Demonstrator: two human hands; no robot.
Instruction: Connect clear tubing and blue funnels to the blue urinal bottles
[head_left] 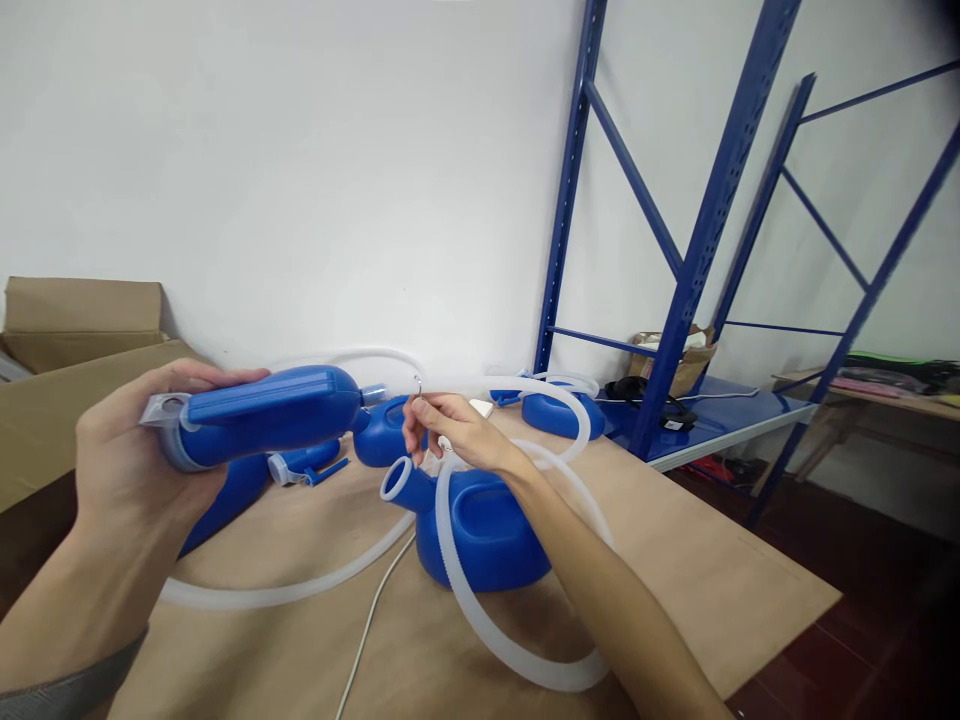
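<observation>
My left hand (pixel 120 450) is closed round a blue plastic urinal head (pixel 270 415), raised above the table at the left. A clear flip cap (pixel 163 408) sits at its near end, and a short clear connector (pixel 375 393) sticks out of its far end. Just right of that connector, my right hand (pixel 457 428) pinches a small metal clip (pixel 418 384) beside the end of a translucent hose (pixel 525 384). Below my right hand stands a blue jug (pixel 487 540) with a tilted open spout (pixel 396 480). The hose loops in front of it.
More blue jugs (pixel 559 412) and a small blue capped piece (pixel 304 460) lie on the brown table (pixel 675 570). A thin white cable (pixel 367 630) crosses it. An open cardboard box (pixel 82 320) stands left; a blue metal shelf rack (pixel 697 200) rises at the right.
</observation>
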